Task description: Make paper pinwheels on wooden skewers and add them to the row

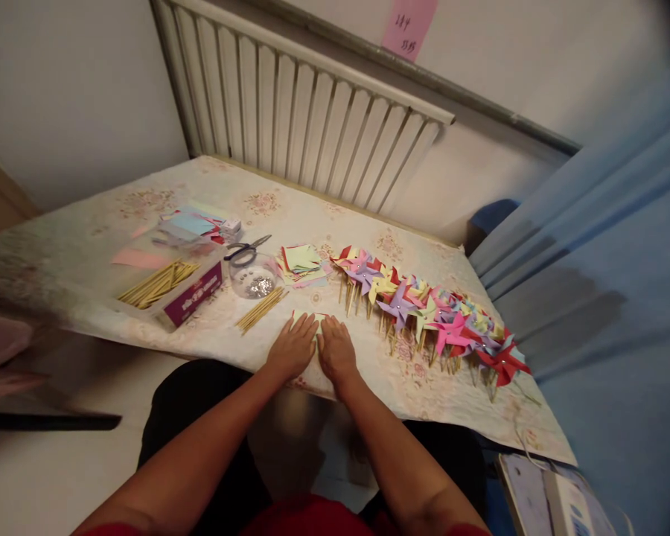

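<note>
My left hand point(293, 347) lies flat with its fingers stretched out over pale green paper point(318, 316) near the table's front edge. Beside it, my right hand point(336, 348) rests on the same paper, palm down, the two hands almost touching. A red edge shows at the paper's far side; most of it is hidden under my fingers. Just left of my left hand is a bundle of thin wooden sticks point(261, 310). Beyond my hands sits a stack of coloured paper squares point(302, 260). Several finished paper pinwheels point(400, 304) on sticks lie in a row to my right.
A clear round dish point(255, 278) holds small metal pieces, with scissors point(247, 251) behind it. A purple-sided box of sticks point(193, 296) and cut paper point(193, 222) are at the left. The radiator point(313, 112) and blue curtain point(608, 246) border the flowered table.
</note>
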`<state>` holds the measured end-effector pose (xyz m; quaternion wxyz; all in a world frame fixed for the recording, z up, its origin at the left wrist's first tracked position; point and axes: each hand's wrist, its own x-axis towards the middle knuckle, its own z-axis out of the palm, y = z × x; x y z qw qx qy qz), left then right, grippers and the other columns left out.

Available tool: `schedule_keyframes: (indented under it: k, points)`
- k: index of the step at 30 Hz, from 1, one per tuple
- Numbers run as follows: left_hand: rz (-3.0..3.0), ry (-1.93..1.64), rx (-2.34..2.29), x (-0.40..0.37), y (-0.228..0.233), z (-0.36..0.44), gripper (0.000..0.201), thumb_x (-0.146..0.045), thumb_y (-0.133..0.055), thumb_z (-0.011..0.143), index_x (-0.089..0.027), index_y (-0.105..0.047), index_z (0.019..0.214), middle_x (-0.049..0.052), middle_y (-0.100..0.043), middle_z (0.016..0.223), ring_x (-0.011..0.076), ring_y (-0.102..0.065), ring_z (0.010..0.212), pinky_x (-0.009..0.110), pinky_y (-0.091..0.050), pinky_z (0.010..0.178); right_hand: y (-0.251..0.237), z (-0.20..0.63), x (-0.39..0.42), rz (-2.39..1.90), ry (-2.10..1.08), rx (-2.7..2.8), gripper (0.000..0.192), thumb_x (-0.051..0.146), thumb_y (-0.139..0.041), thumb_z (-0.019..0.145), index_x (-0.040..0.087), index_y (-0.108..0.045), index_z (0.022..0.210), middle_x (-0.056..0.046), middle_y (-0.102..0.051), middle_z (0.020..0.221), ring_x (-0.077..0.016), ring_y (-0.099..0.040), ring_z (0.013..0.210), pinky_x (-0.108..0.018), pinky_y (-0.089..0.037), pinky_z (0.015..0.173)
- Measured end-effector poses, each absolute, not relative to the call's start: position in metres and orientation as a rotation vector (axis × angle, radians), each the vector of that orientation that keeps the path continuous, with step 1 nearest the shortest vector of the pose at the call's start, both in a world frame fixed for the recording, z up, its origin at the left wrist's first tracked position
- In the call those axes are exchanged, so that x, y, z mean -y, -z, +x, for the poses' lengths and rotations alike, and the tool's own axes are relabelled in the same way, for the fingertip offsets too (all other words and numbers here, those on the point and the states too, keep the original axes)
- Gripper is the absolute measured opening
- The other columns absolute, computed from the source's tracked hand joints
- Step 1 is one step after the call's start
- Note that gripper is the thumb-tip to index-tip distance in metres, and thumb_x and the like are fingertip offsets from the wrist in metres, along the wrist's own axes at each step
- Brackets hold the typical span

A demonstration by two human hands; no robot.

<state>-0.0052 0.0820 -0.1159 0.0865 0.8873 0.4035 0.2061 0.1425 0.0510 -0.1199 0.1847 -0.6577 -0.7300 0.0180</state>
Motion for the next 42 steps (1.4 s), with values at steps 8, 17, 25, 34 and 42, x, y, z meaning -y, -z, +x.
schedule_keyframes:
  k: [8, 17, 25, 34, 42]
  points:
    - [2.705, -0.564, -1.263, -0.079, 0.114, -0.002, 0.051, -0.025, -0.04, 0.09, -0.014, -0.047, 0.139, 0.014, -0.043, 0.148, 0.0274, -0.032, 0.141, 0.052, -0.02, 0.116, 0.128, 0.148, -0.05, -1.88, -0.031, 1.913, 0.043, 0.026, -0.04, 0.097, 0.008, -0.048, 0.135, -0.02, -0.044, 0.146, -0.0276, -0.032, 0.141, -0.05, -0.021, 0.114]
    - [2.819, -0.479, -1.302, -0.083, 0.123, -0.003, 0.054, -0.031, -0.04, 0.09, -0.015, -0.044, 0.141, 0.01, -0.041, 0.15, 0.0263, -0.03, 0.141, 0.048, -0.021, 0.116, 0.124, 0.153, -0.04, -1.612, 0.019, 2.15, 0.05, 0.03, -0.038, 0.098, 0.011, -0.037, 0.145, -0.014, -0.038, 0.151, -0.0215, -0.027, 0.144, -0.044, -0.021, 0.117]
    - [2.835, -0.442, -1.303, -0.085, 0.127, -0.005, 0.054, -0.031, -0.041, 0.09, -0.016, -0.042, 0.143, 0.008, -0.038, 0.152, 0.0247, -0.029, 0.143, 0.046, -0.017, 0.118, 0.127, 0.151, -0.049, -1.647, -0.06, 2.216, 0.051, 0.035, -0.042, 0.098, 0.011, -0.039, 0.143, -0.014, -0.045, 0.147, -0.023, -0.032, 0.142, -0.046, -0.019, 0.117]
    - [2.761, -0.453, -1.431, -0.084, 0.126, -0.004, 0.052, -0.033, -0.035, 0.094, -0.015, -0.042, 0.143, 0.011, -0.038, 0.152, 0.0238, -0.031, 0.142, 0.045, -0.022, 0.116, 0.123, 0.147, -0.049, -1.736, -0.032, 2.141, 0.045, 0.033, -0.04, 0.099, 0.012, -0.047, 0.138, -0.015, -0.044, 0.147, -0.0255, -0.033, 0.14, -0.048, -0.022, 0.115]
    - [2.693, -0.424, -1.533, -0.086, 0.126, -0.001, 0.054, -0.029, -0.033, 0.093, -0.012, -0.041, 0.143, 0.011, -0.037, 0.152, 0.0245, -0.029, 0.143, 0.048, -0.022, 0.116, 0.126, 0.145, -0.049, -1.783, 0.005, 2.11, 0.045, 0.028, -0.039, 0.098, 0.01, -0.045, 0.138, -0.014, -0.043, 0.148, -0.0262, -0.031, 0.141, -0.048, -0.019, 0.116]
